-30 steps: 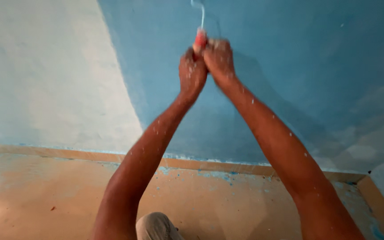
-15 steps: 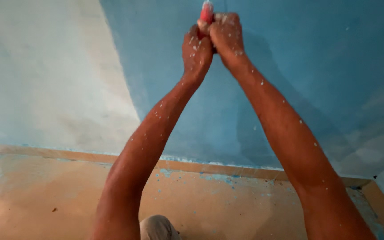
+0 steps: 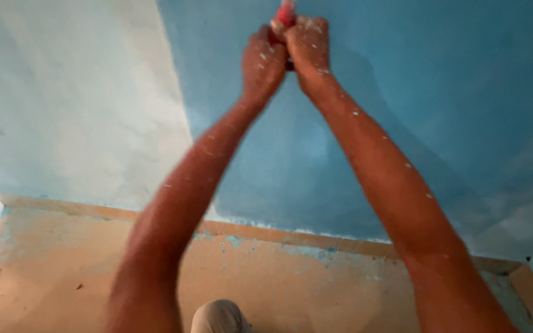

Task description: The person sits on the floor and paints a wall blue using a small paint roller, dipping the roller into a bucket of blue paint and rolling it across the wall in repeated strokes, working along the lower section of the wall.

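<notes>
I see both arms stretched straight up toward twelve o'clock, converging at the top. My left hand (image 3: pixel 262 60) and right hand (image 3: pixel 308 46) are pressed together, fingers curled tight in a shared grip. Pale specks dot both forearms and knuckles.

A bare room under painting: half-blue wall (image 3: pixel 402 123), paint-spattered floor (image 3: pixel 44 271).

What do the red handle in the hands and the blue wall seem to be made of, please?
Red handle: probably moulded plastic, judging by its even bright colour; mostly hidden by the left hand and right hand. Blue wall: probably painted plaster; matte, patchy coat.
</notes>
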